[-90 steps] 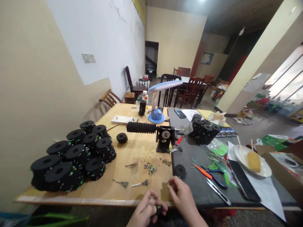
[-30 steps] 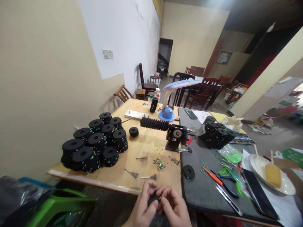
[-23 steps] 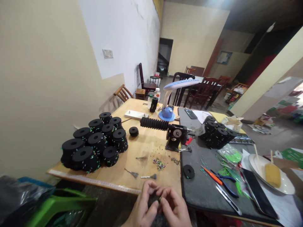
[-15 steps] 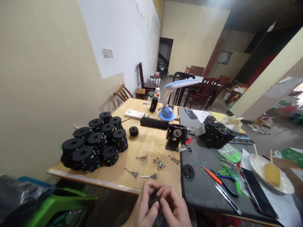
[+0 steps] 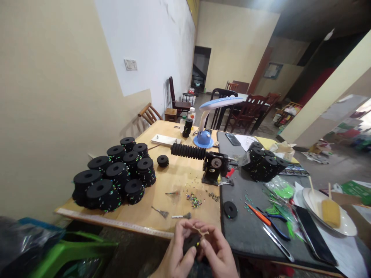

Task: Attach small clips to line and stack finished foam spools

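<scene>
Both hands meet below the near table edge. My left hand [image 5: 176, 255] is curled around a small black foam disc [image 5: 191, 244], thumb against its rim. My right hand [image 5: 217, 253] pinches at the top of the same disc with thumb and forefinger; whatever is between those fingertips is too small to make out. On the wooden table [image 5: 174, 181] just ahead lie a scatter of tiny coloured beads [image 5: 193, 200] and small metal pins [image 5: 181, 216]. A lone black disc [image 5: 230, 209] rests on the grey mat [image 5: 246, 231].
Stacks of black foam discs [image 5: 116, 175] fill the table's left; another cluster [image 5: 265, 164] sits at the back right. A black winder with a ribbed roller [image 5: 213, 170] stands mid-table, a blue lamp [image 5: 204, 137] behind. Scissors and orange cutter [image 5: 265, 220], a plate with corn [image 5: 329, 210], a green stool [image 5: 69, 251].
Three seconds ago my hands were apart and the view sat further left. Since then they have closed together on the disc, and my right fingers have just lifted slightly at its top.
</scene>
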Demonstrator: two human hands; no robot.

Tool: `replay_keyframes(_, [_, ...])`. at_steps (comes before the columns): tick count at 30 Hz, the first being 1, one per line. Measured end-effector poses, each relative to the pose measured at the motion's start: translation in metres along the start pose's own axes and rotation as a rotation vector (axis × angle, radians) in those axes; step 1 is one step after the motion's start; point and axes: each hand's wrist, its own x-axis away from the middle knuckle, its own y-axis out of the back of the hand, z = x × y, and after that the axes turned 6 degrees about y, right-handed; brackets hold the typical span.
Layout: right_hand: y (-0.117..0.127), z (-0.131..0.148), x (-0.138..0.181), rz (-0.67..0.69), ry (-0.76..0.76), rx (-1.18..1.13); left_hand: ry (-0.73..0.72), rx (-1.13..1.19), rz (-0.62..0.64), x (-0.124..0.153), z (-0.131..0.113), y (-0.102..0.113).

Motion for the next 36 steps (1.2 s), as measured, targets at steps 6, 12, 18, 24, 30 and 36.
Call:
replay_keyframes(6, [0.008, 0.003, -0.008, 0.056, -0.123, -0.015, 0.027, 0.003, 0.023, 0.000, 0.003, 0.003])
replay_keyframes(12, [0.004, 0.005, -0.012, 0.085, -0.164, -0.090, 0.050, 0.016, 0.038, 0.000, 0.000, 0.005])
replay_keyframes(18, [0.000, 0.006, -0.007, 0.067, -0.083, 0.012, 0.128, 0.146, 0.062, -0.002, 0.001, 0.006])
replay_keyframes(24, [-0.001, -0.001, 0.000, 0.076, 0.194, 0.314, 0.205, 0.285, 0.045, -0.005, -0.002, 0.004])
replay_keyframes(30, [-0.001, -0.007, 0.002, 0.085, 0.345, 0.460, 0.195, 0.315, 0.022, -0.007, -0.003, -0.002])
replay_keyframes(36, [0.001, -0.010, 0.006, 0.104, 0.378, 0.529, 0.248, 0.280, -0.038, -0.008, 0.003, -0.006])
